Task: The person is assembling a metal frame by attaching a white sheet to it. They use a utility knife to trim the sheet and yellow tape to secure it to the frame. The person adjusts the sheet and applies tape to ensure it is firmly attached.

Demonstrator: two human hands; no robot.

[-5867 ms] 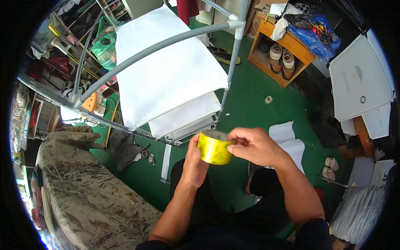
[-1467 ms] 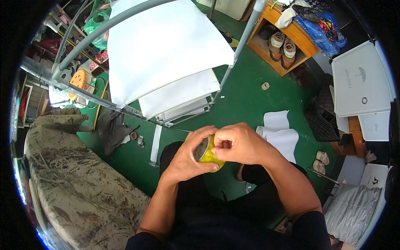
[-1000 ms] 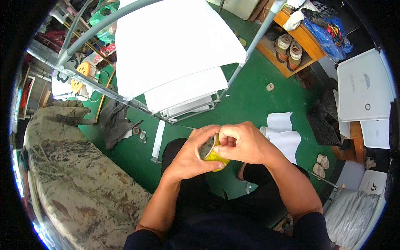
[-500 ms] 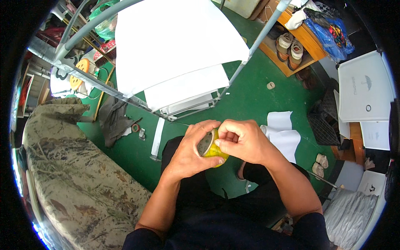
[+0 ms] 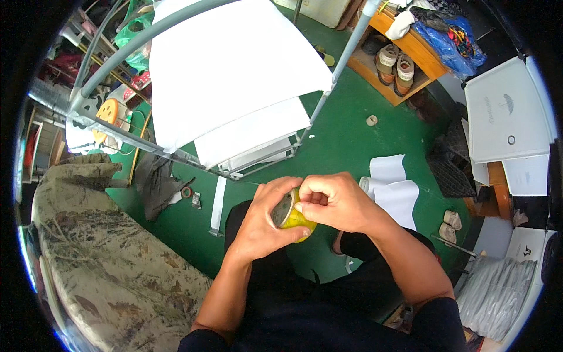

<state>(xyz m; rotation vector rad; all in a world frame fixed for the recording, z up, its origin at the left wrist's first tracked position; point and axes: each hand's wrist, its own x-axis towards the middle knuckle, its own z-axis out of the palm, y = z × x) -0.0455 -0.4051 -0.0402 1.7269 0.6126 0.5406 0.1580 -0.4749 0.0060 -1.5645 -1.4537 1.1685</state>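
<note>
Bright even daylight, soft shadows, sharp centre, fisheye-bent dark rim.

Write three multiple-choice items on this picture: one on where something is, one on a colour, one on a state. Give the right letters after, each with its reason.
1. Where is the roll of tape?
A. on the green floor
B. between both hands, above the lap
C. on the wooden shelf

2. What colour is the roll of tape?
A. yellow
B. red
C. blue

3. What is the right hand doing?
A. hanging free at the side
B. lying flat on the floor
C. pinching at the roll's edge with its fingers

Answers: 1 B, the left hand cups the roll from below while the right hand closes over it. 2 A, its outer face shows yellow. 3 C, the thumb and fingers meet on the roll's rim.
</note>
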